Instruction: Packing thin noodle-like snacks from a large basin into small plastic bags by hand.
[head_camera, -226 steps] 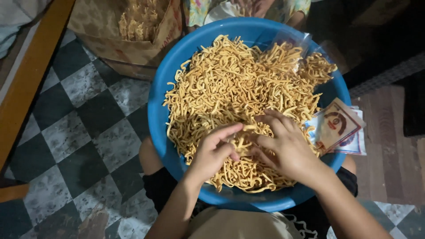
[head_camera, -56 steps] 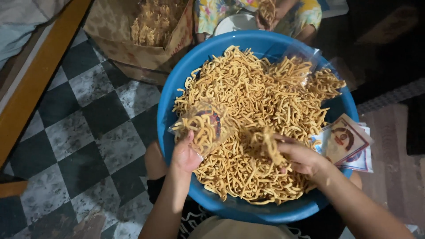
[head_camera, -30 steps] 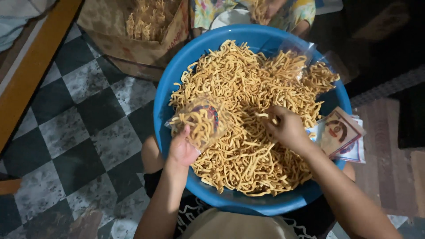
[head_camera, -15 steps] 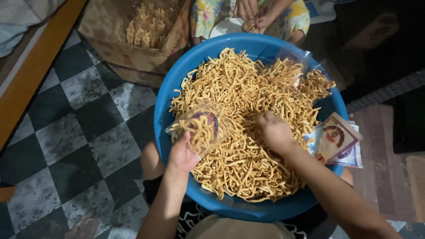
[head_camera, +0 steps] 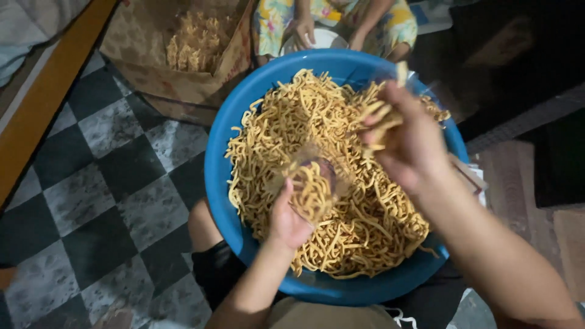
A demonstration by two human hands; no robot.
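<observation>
Pinched between the fingers of the right hand (head_camera: 409,141) is a small bunch of fried snack sticks (head_camera: 376,119), lifted above the heap and closed fairly tightly around them. Below it, at about eight o'clock from that hand, the left hand (head_camera: 286,220) is wrapped around the lower part of a small clear plastic bag (head_camera: 309,186), mouth held open and already partly filled with the same sticks.

Both hands hang over a wide blue basin (head_camera: 222,183) piled with the yellow-orange sticks (head_camera: 341,219); the basin sits in the person's lap, against a knee (head_camera: 204,225) at its seven o'clock edge. Beyond the basin's rim at eleven o'clock stands a brown cardboard box (head_camera: 195,85) with more of the snack inside. At twelve o'clock another person sits in a flowered garment, their hands (head_camera: 304,30) by a white plate (head_camera: 323,39). A checked tile floor (head_camera: 91,183) lies at nine o'clock.

As I judge it, the sticks look brittle, so a tight pinch could snap them. The bag's mouth is narrow and soft: if it sags, or the bunch comes in crosswise, pieces would fall back into the basin or over the rim onto the floor.
</observation>
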